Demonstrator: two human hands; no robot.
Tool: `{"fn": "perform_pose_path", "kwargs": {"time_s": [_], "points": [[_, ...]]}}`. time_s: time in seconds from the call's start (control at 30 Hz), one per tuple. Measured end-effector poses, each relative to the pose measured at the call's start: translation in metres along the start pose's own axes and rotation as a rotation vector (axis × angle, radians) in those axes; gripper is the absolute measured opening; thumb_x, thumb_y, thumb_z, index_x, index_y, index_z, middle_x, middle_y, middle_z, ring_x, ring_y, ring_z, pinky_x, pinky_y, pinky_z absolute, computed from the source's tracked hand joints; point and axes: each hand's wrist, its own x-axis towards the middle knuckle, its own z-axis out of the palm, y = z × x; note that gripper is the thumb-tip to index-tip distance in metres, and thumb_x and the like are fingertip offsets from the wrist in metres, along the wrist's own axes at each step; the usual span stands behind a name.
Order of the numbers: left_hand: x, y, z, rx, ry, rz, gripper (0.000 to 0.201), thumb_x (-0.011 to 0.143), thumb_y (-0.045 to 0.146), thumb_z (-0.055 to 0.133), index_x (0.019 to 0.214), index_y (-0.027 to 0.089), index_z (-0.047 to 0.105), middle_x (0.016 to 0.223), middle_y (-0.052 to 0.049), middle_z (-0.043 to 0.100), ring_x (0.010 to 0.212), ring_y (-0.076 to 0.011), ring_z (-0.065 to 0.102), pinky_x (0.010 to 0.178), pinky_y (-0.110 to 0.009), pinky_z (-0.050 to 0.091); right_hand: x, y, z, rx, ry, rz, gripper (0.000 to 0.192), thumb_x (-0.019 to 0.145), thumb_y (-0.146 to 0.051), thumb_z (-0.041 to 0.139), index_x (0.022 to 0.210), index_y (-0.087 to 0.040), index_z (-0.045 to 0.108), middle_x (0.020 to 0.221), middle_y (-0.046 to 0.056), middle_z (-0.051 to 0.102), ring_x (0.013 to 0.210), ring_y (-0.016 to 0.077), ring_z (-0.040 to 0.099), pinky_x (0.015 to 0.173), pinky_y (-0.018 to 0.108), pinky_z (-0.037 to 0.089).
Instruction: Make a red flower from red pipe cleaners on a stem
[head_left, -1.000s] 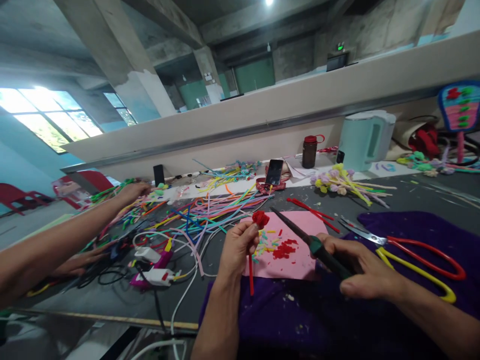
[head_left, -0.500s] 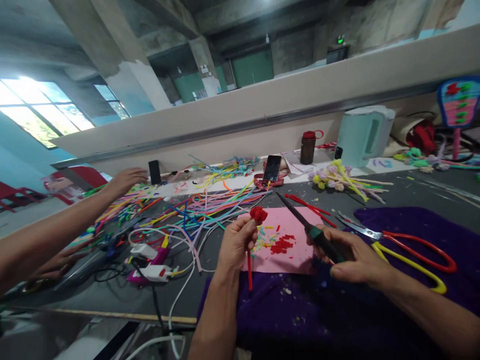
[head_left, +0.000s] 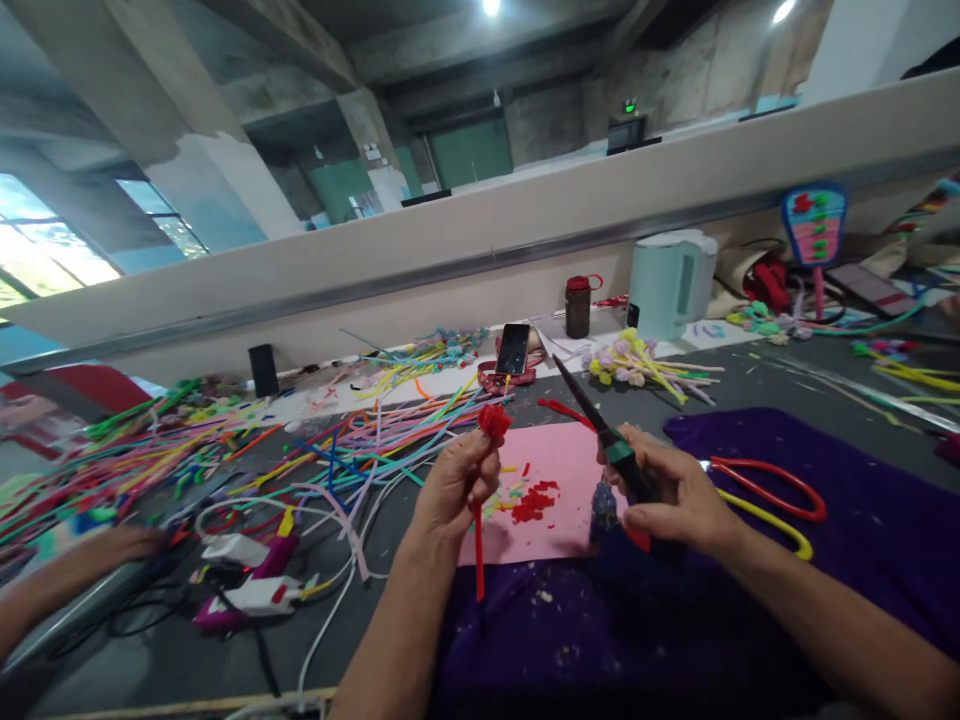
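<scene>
Your left hand (head_left: 454,480) pinches the red flower stem (head_left: 480,520) upright. Your right hand (head_left: 667,495) grips the dark tool (head_left: 600,425), its long tip slanting up and away, just right of the bloom.

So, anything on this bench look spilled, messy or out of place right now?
Yes: small red scraps lie scattered on the pink sheet, with pale crumbs on the purple cloth. Loose coloured pipe cleaners sprawl in a tangle across the table, over white cables.
</scene>
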Motion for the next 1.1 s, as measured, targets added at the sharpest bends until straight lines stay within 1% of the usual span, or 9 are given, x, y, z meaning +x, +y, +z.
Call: {"fn": "perform_pose_path", "kwargs": {"time_s": [0.17, 0.3, 0.47, 0.6, 0.73, 0.8, 0.93, 1.03, 1.1], "points": [[0.001, -0.028, -0.002, -0.105, -0.122, -0.080, 0.019, 0.069, 0.032, 0.062, 0.070, 0.015, 0.054, 0.043, 0.007, 0.039, 0.029, 0.0006, 0.024, 0.030, -0.012, 0.017, 0.007, 0.002, -0.011, -0.076, 0.082, -0.044, 0.018, 0.066, -0.028, 0.061, 0.081, -0.018, 0.057, 0.089, 0.005, 0.047, 0.083, 0.0196, 0.046, 0.073, 0.032, 0.038], [-0.001, -0.049, -0.014, -0.112, -0.112, -0.127, 0.020, 0.069, 0.031, 0.063, 0.078, 0.014, 0.056, 0.042, 0.007, 0.039, 0.029, 0.0002, 0.026, 0.031, -0.012, 0.017, 0.013, 0.001, -0.014, -0.219, 0.124, -0.108, 0.020, 0.062, -0.016, 0.063, 0.082, -0.019, 0.059, 0.091, 0.004, 0.047, 0.087, 0.0196, 0.048, 0.076, 0.031, 0.039], [0.004, -0.046, -0.012, -0.049, -0.080, -0.141, 0.020, 0.070, 0.032, 0.063, 0.077, 0.014, 0.057, 0.040, 0.007, 0.039, 0.029, -0.0005, 0.028, 0.032, -0.014, 0.018, 0.012, 0.001, -0.018, -0.254, 0.257, -0.177, 0.021, 0.063, -0.019, 0.066, 0.082, -0.020, 0.058, 0.093, 0.005, 0.048, 0.087, 0.0205, 0.049, 0.076, 0.033, 0.040], [0.010, -0.035, -0.001, 0.022, -0.070, -0.072, 0.022, 0.069, 0.036, 0.064, 0.073, 0.015, 0.057, 0.045, 0.004, 0.048, 0.030, -0.0015, 0.033, 0.031, -0.014, 0.018, 0.011, 0.004, -0.023, -0.185, 0.337, -0.130, 0.018, 0.066, -0.025, 0.064, 0.082, -0.019, 0.057, 0.095, 0.007, 0.051, 0.090, 0.0221, 0.049, 0.079, 0.035, 0.040], [0.016, -0.023, 0.010, 0.078, -0.061, -0.018, 0.023, 0.070, 0.037, 0.063, 0.076, 0.015, 0.057, 0.055, 0.001, 0.056, 0.033, -0.0022, 0.039, 0.030, -0.013, 0.018, 0.013, 0.009, -0.025, -0.135, 0.240, -0.042, 0.013, 0.070, -0.023, 0.059, 0.082, -0.018, 0.056, 0.091, 0.005, 0.053, 0.084, 0.0191, 0.050, 0.075, 0.032, 0.039], [0.020, -0.022, 0.012, 0.109, -0.056, -0.016, 0.024, 0.071, 0.037, 0.061, 0.075, 0.014, 0.057, 0.054, 0.002, 0.055, 0.031, -0.0006, 0.035, 0.030, -0.013, 0.018, 0.014, 0.010, -0.023, -0.162, 0.185, -0.031, 0.012, 0.069, -0.022, 0.059, 0.080, -0.017, 0.056, 0.087, 0.004, 0.051, 0.081, 0.0176, 0.050, 0.072, 0.030, 0.039], [0.024, -0.029, 0.003, 0.175, -0.010, -0.017, 0.029, 0.070, 0.040, 0.061, 0.077, 0.012, 0.056, 0.053, 0.004, 0.052, 0.030, 0.0005, 0.030, 0.030, -0.013, 0.016, 0.014, 0.010, -0.016, -0.269, 0.075, -0.035, 0.008, 0.068, -0.020, 0.060, 0.073, -0.016, 0.055, 0.081, 0.002, 0.047, 0.076, 0.0155, 0.048, 0.068, 0.027, 0.037], [0.023, -0.035, -0.008, 0.233, 0.078, 0.076, 0.029, 0.068, 0.040, 0.063, 0.072, 0.012, 0.055, 0.051, 0.004, 0.050, 0.032, 0.0001, 0.030, 0.031, -0.013, 0.016, 0.014, 0.011, -0.010, -0.327, -0.003, -0.045, 0.009, 0.067, -0.018, 0.061, 0.068, -0.017, 0.052, 0.081, 0.002, 0.046, 0.075, 0.0151, 0.047, 0.067, 0.027, 0.036], [0.021, -0.035, -0.011, 0.277, 0.077, 0.116, 0.028, 0.069, 0.039, 0.062, 0.072, 0.013, 0.055, 0.051, 0.005, 0.049, 0.033, -0.0002, 0.030, 0.032, -0.014, 0.016, 0.014, 0.012, -0.007, -0.351, -0.052, -0.047, 0.012, 0.067, -0.017, 0.061, 0.065, -0.017, 0.048, 0.079, 0.001, 0.046, 0.073, 0.0148, 0.046, 0.066, 0.026, 0.036]]}}
